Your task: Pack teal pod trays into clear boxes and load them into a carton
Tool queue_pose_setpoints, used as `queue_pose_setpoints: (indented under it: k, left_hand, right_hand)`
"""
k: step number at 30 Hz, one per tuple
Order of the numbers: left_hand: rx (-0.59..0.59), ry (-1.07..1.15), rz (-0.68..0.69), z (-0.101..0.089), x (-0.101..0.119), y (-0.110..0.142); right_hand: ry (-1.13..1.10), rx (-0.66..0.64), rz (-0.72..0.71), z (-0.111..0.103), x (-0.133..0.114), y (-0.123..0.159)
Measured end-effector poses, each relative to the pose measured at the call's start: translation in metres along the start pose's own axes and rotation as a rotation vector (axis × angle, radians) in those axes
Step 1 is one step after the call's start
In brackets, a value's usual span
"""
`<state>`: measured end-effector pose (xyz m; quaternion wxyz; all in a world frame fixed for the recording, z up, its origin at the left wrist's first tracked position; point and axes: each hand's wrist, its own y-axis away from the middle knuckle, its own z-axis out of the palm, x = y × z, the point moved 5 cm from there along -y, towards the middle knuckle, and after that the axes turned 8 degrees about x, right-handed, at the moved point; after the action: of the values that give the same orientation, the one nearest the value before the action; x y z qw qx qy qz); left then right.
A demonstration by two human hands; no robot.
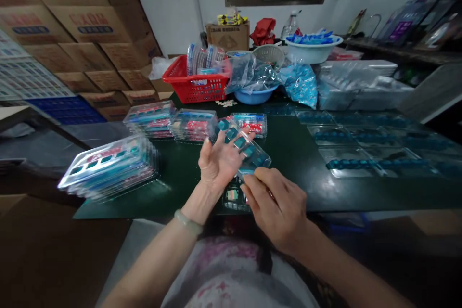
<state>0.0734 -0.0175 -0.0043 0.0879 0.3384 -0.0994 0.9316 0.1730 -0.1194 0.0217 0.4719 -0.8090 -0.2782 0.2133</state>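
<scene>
A clear plastic blister tray point(247, 147) with teal and blue pieces in its pockets is tilted up over the dark green table point(296, 154). My left hand point(218, 161), fingers spread, supports it from beneath at one end. My right hand point(274, 204) pinches its near corner between thumb and fingers. Directly below my hands lies a smaller clear pack point(234, 198) with coloured contents, partly hidden by them. Stacks of filled clear trays point(108, 167) stand to the left of my hands, and more point(193, 125) sit farther along the table.
Flat clear trays with teal rows point(346, 154) cover the table's right side. At the back are a red plastic basket point(197, 79), a blue bowl point(256, 95), bags of blue pieces point(299, 84) and a white bowl point(314, 48). Cardboard cartons point(72, 24) are stacked along the left wall.
</scene>
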Motion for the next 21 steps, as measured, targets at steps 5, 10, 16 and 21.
queue_pose_setpoints:
  k: [5,10,16,21]
  left_hand:
    - [0.033,-0.016,-0.177,-0.012,0.007,-0.003]
    - [0.003,-0.100,-0.387,-0.023,0.007,-0.004]
    - [-0.095,-0.368,-0.361,-0.013,0.004,-0.012]
    - [-0.382,-1.258,-0.086,0.009,-0.017,-0.002]
  right_hand:
    - [0.082,0.032,0.227,-0.015,0.024,0.063]
    - [0.135,-0.088,0.342,0.002,0.044,0.125]
    - [0.111,-0.105,0.429,0.013,0.044,0.144]
    - [0.070,-0.043,0.512,0.013,0.048,0.150]
